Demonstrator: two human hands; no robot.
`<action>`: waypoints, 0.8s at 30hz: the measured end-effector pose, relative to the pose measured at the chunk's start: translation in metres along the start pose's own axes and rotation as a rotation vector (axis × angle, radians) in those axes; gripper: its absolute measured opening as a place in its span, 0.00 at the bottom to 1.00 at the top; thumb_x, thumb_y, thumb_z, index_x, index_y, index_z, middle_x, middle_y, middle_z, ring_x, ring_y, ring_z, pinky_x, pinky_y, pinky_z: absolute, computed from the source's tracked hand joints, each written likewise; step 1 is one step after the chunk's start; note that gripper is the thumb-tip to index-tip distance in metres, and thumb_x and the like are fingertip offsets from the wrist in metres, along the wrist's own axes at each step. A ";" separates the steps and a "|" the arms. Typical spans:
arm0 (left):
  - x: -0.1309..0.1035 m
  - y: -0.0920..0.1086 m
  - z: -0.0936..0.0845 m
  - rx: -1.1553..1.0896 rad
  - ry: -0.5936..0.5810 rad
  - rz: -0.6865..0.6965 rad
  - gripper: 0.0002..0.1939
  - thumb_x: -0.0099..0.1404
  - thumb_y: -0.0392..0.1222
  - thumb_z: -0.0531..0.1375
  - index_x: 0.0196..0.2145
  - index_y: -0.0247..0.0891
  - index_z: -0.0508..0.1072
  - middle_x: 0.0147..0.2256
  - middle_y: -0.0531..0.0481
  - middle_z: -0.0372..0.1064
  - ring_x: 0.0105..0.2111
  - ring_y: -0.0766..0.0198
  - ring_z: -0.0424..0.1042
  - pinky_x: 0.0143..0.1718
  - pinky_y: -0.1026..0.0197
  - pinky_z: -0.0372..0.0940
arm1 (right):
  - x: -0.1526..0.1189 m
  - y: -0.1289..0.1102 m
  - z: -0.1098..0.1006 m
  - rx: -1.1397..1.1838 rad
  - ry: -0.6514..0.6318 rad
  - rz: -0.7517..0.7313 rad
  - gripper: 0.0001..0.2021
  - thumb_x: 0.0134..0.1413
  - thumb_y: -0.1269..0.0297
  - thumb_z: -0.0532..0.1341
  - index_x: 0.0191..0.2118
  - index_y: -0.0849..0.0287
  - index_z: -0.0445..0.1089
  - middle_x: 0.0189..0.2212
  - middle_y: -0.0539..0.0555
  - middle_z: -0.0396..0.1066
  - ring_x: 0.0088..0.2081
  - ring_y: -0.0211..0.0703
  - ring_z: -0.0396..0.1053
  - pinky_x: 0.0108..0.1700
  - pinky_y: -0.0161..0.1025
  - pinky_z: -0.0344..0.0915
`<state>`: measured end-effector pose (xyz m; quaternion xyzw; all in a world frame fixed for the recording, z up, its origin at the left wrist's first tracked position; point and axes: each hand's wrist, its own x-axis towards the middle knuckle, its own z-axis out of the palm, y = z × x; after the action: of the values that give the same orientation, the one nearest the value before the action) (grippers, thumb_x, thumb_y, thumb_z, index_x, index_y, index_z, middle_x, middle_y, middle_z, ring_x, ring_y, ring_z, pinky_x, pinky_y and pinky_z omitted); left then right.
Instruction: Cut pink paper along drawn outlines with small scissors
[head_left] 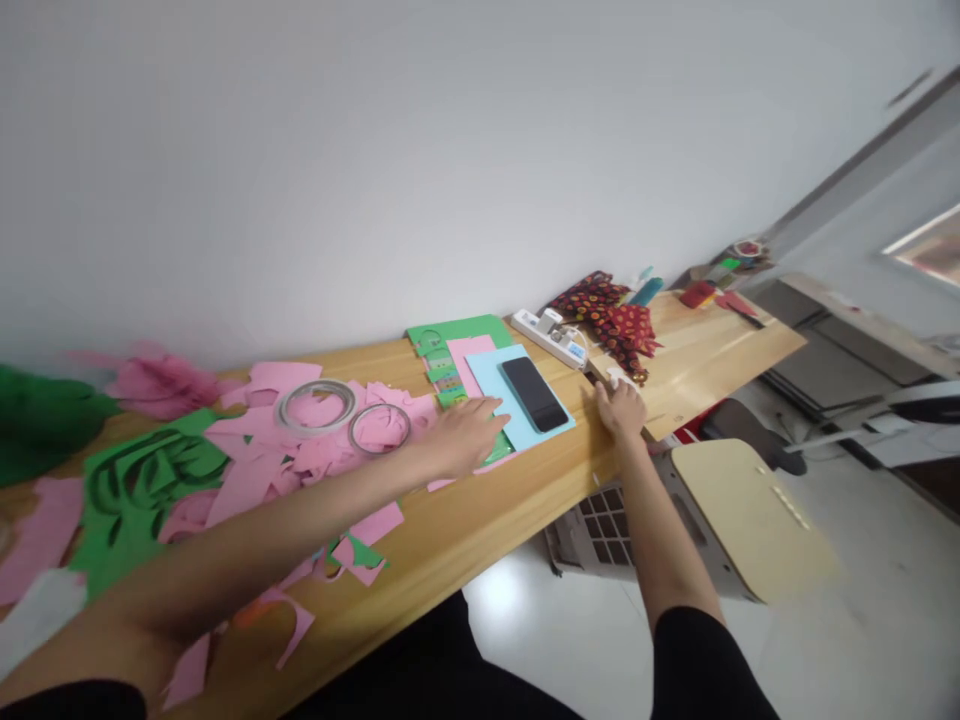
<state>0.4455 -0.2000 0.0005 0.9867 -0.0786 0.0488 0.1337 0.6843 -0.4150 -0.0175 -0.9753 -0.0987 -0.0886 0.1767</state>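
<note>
Lying across a stack of coloured sheets, the left hand (466,437) is turned palm down with its grip relaxed and its fingers extended, touching the papers. The right hand (622,405) is farther along the same table (465,540), its fingers bent over a dark seam in the surface beside a small white piece (617,375); its fingertips are too blurred to tell whether its grip has closed on anything.

Between the two hands, a light blue sheet (489,370) bears a dark-screened phone (535,395). A pink sheet (463,362) shows from under the blue one, and a green sheet (465,328) with cut-outs lies at the back, near the wall (375,180).

Just behind the right hand are a white power strip (529,323) with plugs in it and a crumpled, dark, red-patterned cloth (607,312). To the left of the left hand, two metal rings, one larger (315,430) and one smaller (379,453), lie on a spread of pink paper scraps (251,475). Beyond them are a green cut sheet (112,560), a pink bundle (161,385) and a dark green heap (45,420). Below the table on the right stands a cabinet (742,510) with a pale wooden top.
</note>
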 end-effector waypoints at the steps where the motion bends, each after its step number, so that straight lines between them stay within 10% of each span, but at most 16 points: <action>1: -0.007 -0.007 -0.017 -0.009 0.013 -0.022 0.20 0.67 0.34 0.52 0.56 0.35 0.67 0.60 0.37 0.62 0.59 0.51 0.63 0.58 0.48 0.59 | 0.003 0.000 -0.003 -0.008 -0.021 -0.009 0.21 0.60 0.58 0.55 0.52 0.71 0.66 0.52 0.79 0.66 0.57 0.68 0.64 0.56 0.57 0.58; 6: -0.092 -0.062 -0.107 0.029 0.168 -0.313 0.21 0.71 0.45 0.45 0.53 0.34 0.68 0.53 0.45 0.67 0.55 0.54 0.66 0.57 0.47 0.59 | 0.004 -0.022 -0.021 -0.012 -0.010 -0.063 0.21 0.60 0.64 0.52 0.54 0.74 0.63 0.53 0.83 0.63 0.58 0.71 0.61 0.56 0.62 0.56; 10: -0.195 -0.087 -0.136 0.079 0.146 -0.547 0.31 0.69 0.58 0.42 0.50 0.33 0.71 0.47 0.48 0.72 0.50 0.54 0.70 0.53 0.44 0.64 | -0.043 -0.065 -0.019 0.098 -0.128 -0.295 0.21 0.58 0.64 0.56 0.55 0.66 0.64 0.47 0.68 0.72 0.48 0.57 0.71 0.52 0.50 0.65; 17: -0.312 -0.071 -0.078 0.064 0.169 -0.727 0.26 0.65 0.60 0.48 0.42 0.42 0.77 0.45 0.43 0.75 0.46 0.48 0.73 0.49 0.41 0.69 | -0.163 -0.170 0.014 0.311 -0.492 -1.064 0.13 0.56 0.65 0.59 0.47 0.55 0.73 0.44 0.60 0.75 0.46 0.55 0.72 0.48 0.51 0.68; 24: -0.344 -0.055 -0.032 0.008 0.321 -0.665 0.22 0.68 0.54 0.47 0.41 0.43 0.77 0.47 0.43 0.74 0.49 0.47 0.72 0.50 0.41 0.69 | -0.188 -0.228 0.030 0.172 -0.616 -1.134 0.06 0.46 0.75 0.63 0.29 0.56 0.74 0.35 0.57 0.75 0.39 0.51 0.72 0.40 0.44 0.68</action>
<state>0.1145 -0.0903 -0.0234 0.9387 0.2684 0.1570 0.1490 0.4560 -0.2250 -0.0098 -0.7349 -0.6512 0.1237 0.1435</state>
